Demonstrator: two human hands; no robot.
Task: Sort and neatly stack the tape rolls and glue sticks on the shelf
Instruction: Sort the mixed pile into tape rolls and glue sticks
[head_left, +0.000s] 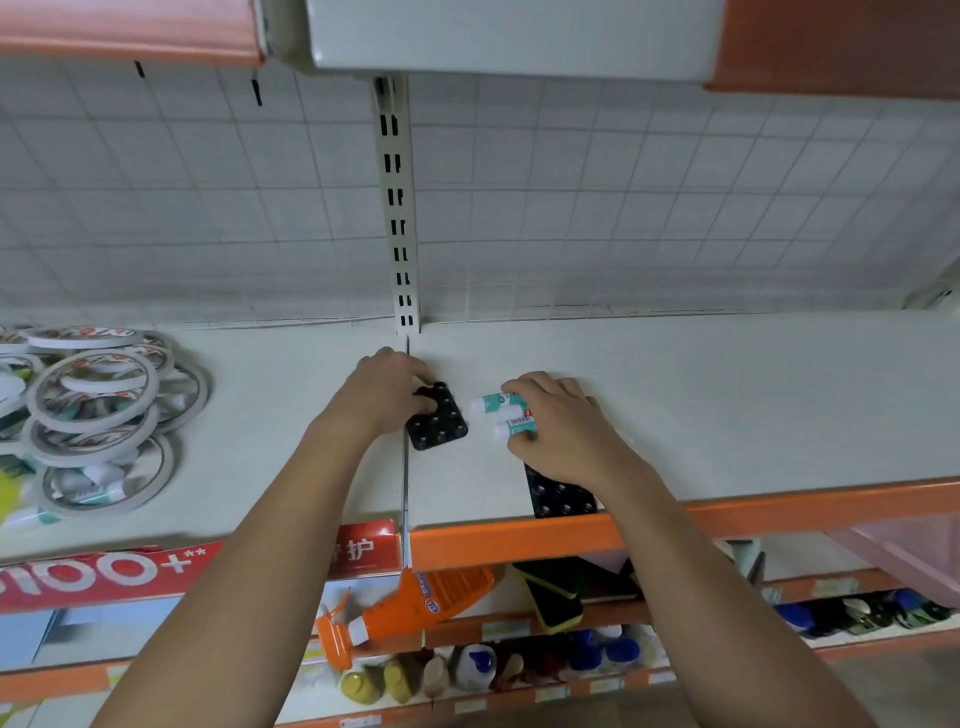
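On the white shelf (727, 405), my right hand (566, 426) grips two white-and-teal glue sticks (506, 413), their caps pointing left. Just left of them lies a small black holder with round sockets (439, 423); my left hand (387, 387) curls its fingers over that holder's far edge. A second black socketed holder (561, 496) lies at the shelf's front edge, partly under my right wrist. A loose pile of white tape rolls (93, 410) fills the shelf's left end, with more glue sticks (98, 496) showing under them.
An orange rail (519, 543) edges the shelf front, with a red sign (104, 574) at left. A slotted white upright (397, 208) rises at the back against a wire grid. Lower shelves hold an orange spray bottle (410, 605) and small bottles (483, 667).
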